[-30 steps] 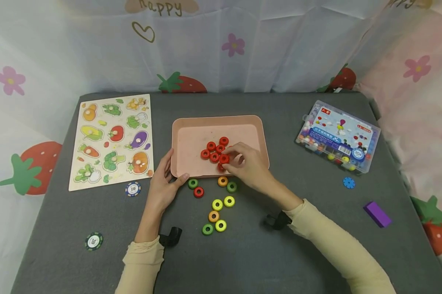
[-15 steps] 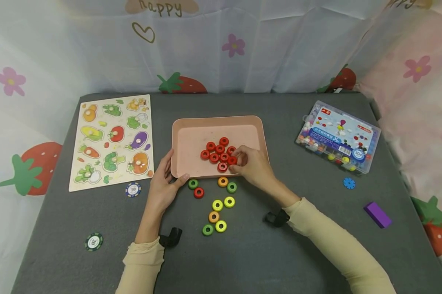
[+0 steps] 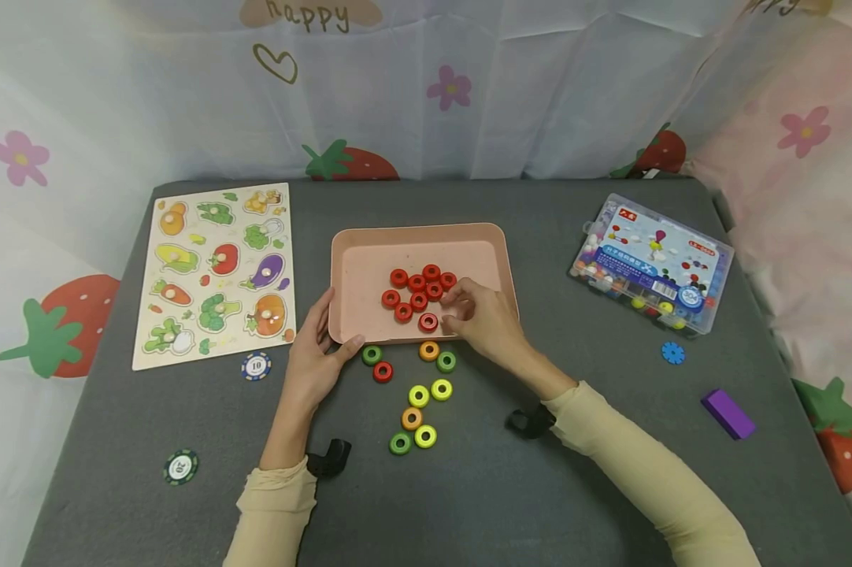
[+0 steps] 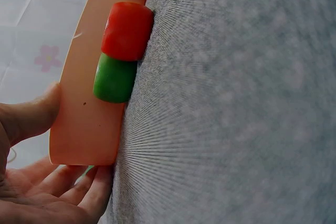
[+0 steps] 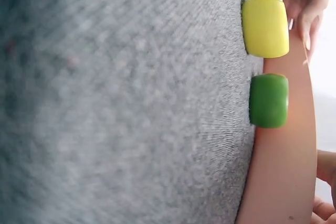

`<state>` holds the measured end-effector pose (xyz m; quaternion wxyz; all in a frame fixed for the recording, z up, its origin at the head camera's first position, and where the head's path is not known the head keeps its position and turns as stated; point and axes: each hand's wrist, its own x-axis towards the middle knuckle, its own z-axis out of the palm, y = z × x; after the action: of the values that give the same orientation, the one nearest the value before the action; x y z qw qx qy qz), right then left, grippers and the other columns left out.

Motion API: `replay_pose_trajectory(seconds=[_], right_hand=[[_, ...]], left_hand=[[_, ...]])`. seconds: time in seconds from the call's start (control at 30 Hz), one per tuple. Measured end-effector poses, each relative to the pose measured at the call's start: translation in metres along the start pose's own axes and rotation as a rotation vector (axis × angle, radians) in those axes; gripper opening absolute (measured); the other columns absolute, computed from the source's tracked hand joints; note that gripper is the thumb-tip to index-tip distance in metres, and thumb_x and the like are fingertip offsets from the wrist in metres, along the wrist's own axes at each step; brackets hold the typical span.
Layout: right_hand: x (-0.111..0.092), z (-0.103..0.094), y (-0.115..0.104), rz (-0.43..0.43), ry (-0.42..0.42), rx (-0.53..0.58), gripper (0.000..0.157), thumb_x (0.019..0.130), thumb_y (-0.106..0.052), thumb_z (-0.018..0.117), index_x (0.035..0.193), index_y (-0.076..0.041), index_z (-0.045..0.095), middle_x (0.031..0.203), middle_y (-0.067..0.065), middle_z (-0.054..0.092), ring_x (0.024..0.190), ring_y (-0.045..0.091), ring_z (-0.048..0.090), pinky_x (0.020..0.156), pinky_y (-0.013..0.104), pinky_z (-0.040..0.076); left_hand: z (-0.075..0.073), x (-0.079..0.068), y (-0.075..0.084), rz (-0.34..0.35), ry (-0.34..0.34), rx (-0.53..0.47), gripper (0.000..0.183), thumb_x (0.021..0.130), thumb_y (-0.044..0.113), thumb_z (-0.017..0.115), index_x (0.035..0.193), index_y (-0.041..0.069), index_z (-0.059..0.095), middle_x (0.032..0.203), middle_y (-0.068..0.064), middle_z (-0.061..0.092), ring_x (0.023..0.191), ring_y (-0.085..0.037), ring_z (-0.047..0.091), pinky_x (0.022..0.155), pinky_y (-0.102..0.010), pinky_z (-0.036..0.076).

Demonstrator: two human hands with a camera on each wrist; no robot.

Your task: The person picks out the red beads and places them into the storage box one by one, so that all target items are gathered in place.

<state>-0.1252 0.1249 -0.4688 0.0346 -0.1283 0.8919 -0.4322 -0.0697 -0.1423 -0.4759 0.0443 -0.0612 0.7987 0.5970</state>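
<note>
Several red rings lie in a loose cluster in the pink tray, flat on its floor. My left hand grips the tray's near left corner, thumb at the front rim and fingers along the left side; the left wrist view shows the fingers against the end wall. Over the tray's right part, my right hand is beside the red rings, finger and thumb apart with nothing seen between them. Only part of the right hand shows behind the tray wall in the right wrist view.
In front of the tray lie a red ring and several green, yellow and orange rings. A vegetable puzzle board stands left with two poker chips. Right are a clear plastic case, a blue disc and a purple block.
The red rings have shifted, several pushed up and left into a looser cluster. My right hand has let go of the ring at its fingertips. The left hand stays on the tray.
</note>
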Motion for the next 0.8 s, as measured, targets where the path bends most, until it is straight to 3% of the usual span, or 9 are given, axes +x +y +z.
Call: replay_pose_trajectory(seconds=[0.13, 0.3, 0.47, 0.67, 0.8], right_hand=[[-0.003, -0.001, -0.003, -0.049, -0.015, 0.033, 0.021, 0.083, -0.005, 0.078, 0.101, -0.008, 0.068, 0.088, 0.004, 0.071, 0.073, 0.015, 0.065, 0.064, 0.028, 0.053], [-0.012, 0.002, -0.015, -0.197, -0.018, 0.056, 0.018, 0.081, -0.003, 0.080, 0.094, -0.008, 0.067, 0.082, 0.005, 0.060, 0.072, 0.017, 0.057, 0.062, 0.026, 0.047], [-0.024, 0.011, -0.034, -0.327, -0.131, 0.055, 0.020, 0.082, -0.008, 0.082, 0.096, -0.009, 0.067, 0.086, 0.006, 0.059, 0.074, 0.017, 0.055, 0.063, 0.027, 0.048], [-0.035, 0.027, -0.045, -0.295, -0.345, -0.062, 0.034, 0.083, -0.018, 0.083, 0.114, -0.015, 0.069, 0.105, -0.001, 0.068, 0.087, 0.013, 0.059, 0.075, 0.027, 0.051], [-0.038, 0.035, -0.046, -0.284, -0.405, -0.150, 0.039, 0.085, -0.023, 0.082, 0.121, -0.018, 0.069, 0.111, -0.004, 0.067, 0.093, 0.011, 0.060, 0.078, 0.027, 0.051]], left_hand=[[0.000, -0.001, 0.001, -0.001, 0.001, -0.002, 0.086, 0.089, 0.011, 0.076, 0.160, 0.019, 0.026, 0.162, -0.010, 0.033, 0.146, -0.028, 0.037, 0.117, -0.045, 0.034], [0.000, -0.004, 0.011, -0.022, -0.006, -0.005, 0.085, 0.090, 0.007, 0.074, 0.160, 0.015, 0.026, 0.162, -0.013, 0.032, 0.147, -0.029, 0.035, 0.118, -0.045, 0.033], [-0.001, -0.008, 0.026, -0.041, -0.011, -0.011, 0.082, 0.090, 0.002, 0.072, 0.159, 0.008, 0.026, 0.161, -0.017, 0.031, 0.148, -0.033, 0.033, 0.119, -0.047, 0.030], [-0.001, -0.003, 0.009, -0.010, -0.006, -0.009, 0.084, 0.090, 0.010, 0.074, 0.159, 0.016, 0.026, 0.162, -0.012, 0.032, 0.147, -0.029, 0.035, 0.119, -0.045, 0.031], [-0.001, -0.001, 0.001, 0.011, -0.003, 0.000, 0.084, 0.090, 0.013, 0.075, 0.159, 0.019, 0.027, 0.161, -0.010, 0.034, 0.146, -0.028, 0.037, 0.119, -0.045, 0.032]])
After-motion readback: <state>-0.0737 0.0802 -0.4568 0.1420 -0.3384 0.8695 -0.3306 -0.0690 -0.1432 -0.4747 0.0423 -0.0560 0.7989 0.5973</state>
